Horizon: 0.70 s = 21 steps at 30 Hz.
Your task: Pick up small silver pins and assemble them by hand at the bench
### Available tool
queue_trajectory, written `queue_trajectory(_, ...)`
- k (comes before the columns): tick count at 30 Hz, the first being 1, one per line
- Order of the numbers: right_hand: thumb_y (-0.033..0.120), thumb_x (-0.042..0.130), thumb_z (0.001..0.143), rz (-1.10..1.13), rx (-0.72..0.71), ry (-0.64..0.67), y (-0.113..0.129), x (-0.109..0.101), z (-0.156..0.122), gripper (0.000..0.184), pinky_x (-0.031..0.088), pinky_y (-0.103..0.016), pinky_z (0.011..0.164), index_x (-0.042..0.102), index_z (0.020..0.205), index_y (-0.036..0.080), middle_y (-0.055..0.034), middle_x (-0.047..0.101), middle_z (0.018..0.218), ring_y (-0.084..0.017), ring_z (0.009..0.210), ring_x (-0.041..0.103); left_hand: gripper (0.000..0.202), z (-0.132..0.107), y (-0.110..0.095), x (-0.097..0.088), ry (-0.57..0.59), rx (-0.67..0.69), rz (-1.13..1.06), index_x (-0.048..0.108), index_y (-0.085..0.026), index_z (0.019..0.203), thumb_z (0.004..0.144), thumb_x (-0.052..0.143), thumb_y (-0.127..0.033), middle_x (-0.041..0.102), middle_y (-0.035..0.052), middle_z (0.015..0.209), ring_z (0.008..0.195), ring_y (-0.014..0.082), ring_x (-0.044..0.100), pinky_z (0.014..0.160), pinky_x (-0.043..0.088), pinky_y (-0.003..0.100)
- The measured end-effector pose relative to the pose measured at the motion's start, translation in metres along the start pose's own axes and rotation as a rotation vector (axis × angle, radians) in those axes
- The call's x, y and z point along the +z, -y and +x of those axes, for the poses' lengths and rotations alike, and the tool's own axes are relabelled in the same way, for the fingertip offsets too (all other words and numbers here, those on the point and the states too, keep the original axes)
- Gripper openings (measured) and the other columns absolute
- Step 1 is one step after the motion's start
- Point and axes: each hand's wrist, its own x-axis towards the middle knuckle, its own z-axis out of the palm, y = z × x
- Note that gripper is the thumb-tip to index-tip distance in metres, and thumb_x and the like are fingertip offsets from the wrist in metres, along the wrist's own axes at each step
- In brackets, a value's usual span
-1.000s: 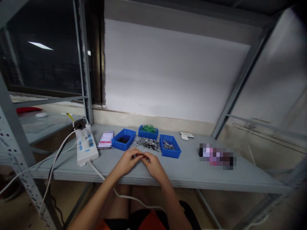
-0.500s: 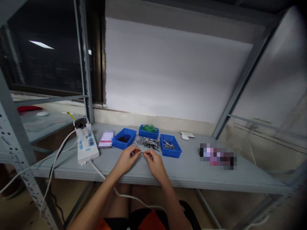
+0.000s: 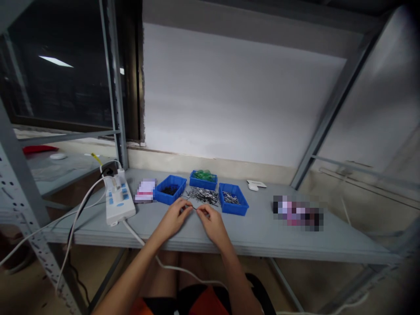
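My left hand (image 3: 173, 217) and my right hand (image 3: 211, 222) rest on the grey shelf (image 3: 259, 236), fingertips pinched toward each other. Between them runs a thin metal pin (image 3: 196, 209); both hands pinch its ends. Just beyond lies a loose pile of metal pins (image 3: 201, 195). Three blue bins stand behind: one with dark parts (image 3: 169, 190), one with green parts (image 3: 203, 179), one with metal pieces (image 3: 232, 199).
A white power strip (image 3: 118, 199) with cables lies at the left of the shelf. A small white object (image 3: 254, 186) sits at the back right. Blurred items lie at the left (image 3: 145, 190) and right (image 3: 298, 212). Grey steel uprights frame the shelf.
My hands have drawn slightly apart, so the thin pin now shows between the fingertips. They also shifted a little away from me, toward the pile.
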Motion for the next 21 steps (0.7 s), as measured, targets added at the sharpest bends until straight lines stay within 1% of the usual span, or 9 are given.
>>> queue_trajectory(2,0.024,0.050,0.081,-0.015,-0.010,0.072,0.001,0.001,0.000,0.012,0.043,-0.026,0.069,0.061,0.082,0.019,-0.0028,0.065,0.081,-0.016,0.075,0.058,0.018,0.000,0.000,-0.001,0.002,0.017,-0.025,0.062,-0.016,0.089,0.085,0.048,-0.027,0.057,0.0059,0.089,0.085,0.0173,0.053,0.078,0.043,0.028)
queue_trajectory(4,0.023,0.050,0.081,-0.052,-0.032,0.108,0.002,0.002,-0.001,0.012,0.042,-0.026,0.068,0.061,0.081,0.019,-0.0028,0.064,0.079,-0.016,0.073,0.057,0.017,0.000,-0.002,-0.002,0.044,0.053,-0.063,0.063,-0.017,0.089,0.085,0.049,-0.027,0.056,0.0058,0.090,0.087,0.0170,0.053,0.079,0.043,0.028)
queue_trajectory(7,0.021,0.049,0.082,-0.109,-0.074,0.110,0.004,0.002,-0.003,0.012,0.040,-0.025,0.064,0.059,0.076,0.018,-0.0017,0.061,0.072,-0.015,0.068,0.054,0.017,-0.001,-0.008,-0.003,0.111,0.092,-0.108,0.064,-0.017,0.089,0.084,0.051,-0.026,0.057,0.0056,0.091,0.088,0.0163,0.053,0.081,0.042,0.027)
queue_trajectory(10,0.020,0.048,0.083,-0.099,-0.109,0.106,0.005,0.002,-0.004,0.012,0.040,-0.025,0.065,0.059,0.080,0.019,-0.0020,0.061,0.075,-0.015,0.070,0.054,0.016,-0.002,-0.012,-0.004,0.108,0.099,-0.128,0.064,-0.017,0.090,0.084,0.052,-0.026,0.058,0.0054,0.090,0.087,0.0157,0.053,0.080,0.042,0.027)
queue_trajectory(13,0.022,0.048,0.083,-0.067,-0.098,0.076,0.004,0.002,-0.004,0.012,0.041,-0.026,0.068,0.060,0.085,0.019,-0.0030,0.063,0.080,-0.016,0.075,0.055,0.015,-0.001,-0.011,-0.004,0.054,0.079,-0.105,0.063,-0.017,0.088,0.084,0.051,-0.026,0.058,0.0047,0.089,0.085,0.0153,0.054,0.075,0.043,0.025)
queue_trajectory(16,0.026,0.047,0.084,-0.033,-0.060,0.010,0.003,0.001,-0.004,0.013,0.041,-0.026,0.068,0.059,0.083,0.019,-0.0028,0.063,0.081,-0.017,0.076,0.056,0.013,-0.001,-0.005,-0.002,-0.024,0.022,-0.027,0.061,-0.016,0.087,0.083,0.051,-0.023,0.058,0.0040,0.085,0.080,0.0152,0.054,0.071,0.043,0.025)
queue_trajectory(19,0.028,0.047,0.084,0.011,-0.027,-0.057,0.002,0.000,-0.002,0.015,0.042,-0.027,0.068,0.059,0.080,0.020,-0.0027,0.063,0.080,-0.017,0.076,0.057,0.012,-0.003,-0.002,0.003,0.016,0.017,0.071,0.060,-0.016,0.082,0.082,0.050,-0.022,0.058,0.0035,0.081,0.076,0.0151,0.055,0.067,0.044,0.024)
queue_trajectory(20,0.029,0.047,0.083,0.028,-0.010,-0.083,0.002,-0.001,-0.002,0.015,0.042,-0.027,0.068,0.059,0.081,0.020,-0.0029,0.063,0.081,-0.017,0.076,0.057,0.012,-0.003,-0.002,0.004,0.022,0.037,0.118,0.060,-0.017,0.082,0.082,0.049,-0.022,0.059,0.0037,0.082,0.077,0.0155,0.055,0.068,0.044,0.025)
queue_trajectory(21,0.030,0.047,0.083,0.047,0.015,-0.115,0.001,-0.002,-0.002,0.015,0.043,-0.027,0.069,0.059,0.081,0.020,-0.0032,0.063,0.081,-0.017,0.076,0.057,0.013,-0.002,-0.003,0.005,-0.001,0.060,0.179,0.060,-0.017,0.083,0.082,0.049,-0.023,0.059,0.0042,0.084,0.079,0.0162,0.055,0.071,0.044,0.026)
